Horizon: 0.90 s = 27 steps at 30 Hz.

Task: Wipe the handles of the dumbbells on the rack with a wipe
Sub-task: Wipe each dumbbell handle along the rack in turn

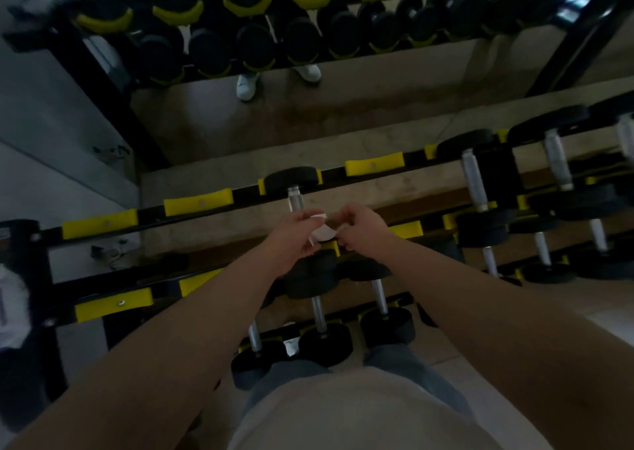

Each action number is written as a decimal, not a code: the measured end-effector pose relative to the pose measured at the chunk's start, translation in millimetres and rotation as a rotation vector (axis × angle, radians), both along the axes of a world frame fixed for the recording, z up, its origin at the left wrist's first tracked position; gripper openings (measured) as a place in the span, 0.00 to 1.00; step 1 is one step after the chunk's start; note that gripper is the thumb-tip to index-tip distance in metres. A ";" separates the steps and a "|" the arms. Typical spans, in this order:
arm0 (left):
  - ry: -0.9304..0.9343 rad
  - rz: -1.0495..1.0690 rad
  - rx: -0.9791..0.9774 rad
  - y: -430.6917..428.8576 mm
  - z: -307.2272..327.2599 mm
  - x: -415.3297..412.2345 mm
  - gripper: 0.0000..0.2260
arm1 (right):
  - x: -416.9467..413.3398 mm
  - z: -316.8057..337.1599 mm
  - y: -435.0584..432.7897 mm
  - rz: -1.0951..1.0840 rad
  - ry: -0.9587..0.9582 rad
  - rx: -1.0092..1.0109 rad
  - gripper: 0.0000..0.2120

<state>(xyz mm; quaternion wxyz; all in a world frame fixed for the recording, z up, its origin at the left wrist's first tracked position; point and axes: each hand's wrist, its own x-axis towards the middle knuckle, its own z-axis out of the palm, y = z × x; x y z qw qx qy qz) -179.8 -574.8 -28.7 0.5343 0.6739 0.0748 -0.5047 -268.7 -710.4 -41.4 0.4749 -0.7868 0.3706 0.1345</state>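
The black metal rack with yellow plastic cradles (pixel 197 202) carries black round-headed dumbbells with silver handles (pixel 475 182) on its tiers. The small white crumpled wipe (pixel 323 234) is over the top tier, just beside 1 handle. The curled fingers of the left hand (pixel 295 235) and the right hand (pixel 360 226) pinch it from 2 sides.

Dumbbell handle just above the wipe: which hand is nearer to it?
Left. The left hand lies just below the handle; the right hand is lower and further right.
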 end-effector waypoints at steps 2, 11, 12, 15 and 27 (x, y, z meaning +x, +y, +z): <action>-0.015 0.011 0.023 -16.5 0.2 -6.0 0.07 | -11.6 -0.6 -15.2 -0.005 -0.005 -0.014 0.07; -0.021 0.065 0.086 -126.6 -12.9 -64.6 0.02 | -62.0 -6.8 -120.6 -0.031 -0.006 0.063 0.07; -0.032 0.080 0.097 -142.2 -11.9 -72.9 0.02 | -67.3 -8.1 -135.8 -0.044 -0.013 0.095 0.07; -0.084 0.120 0.112 -183.0 -12.7 -96.0 0.02 | -83.7 -7.7 -181.7 -0.047 -0.015 0.155 0.10; -0.054 0.143 0.152 -262.6 -4.3 -134.8 0.08 | -125.3 -12.1 -284.5 -0.156 -0.042 0.156 0.12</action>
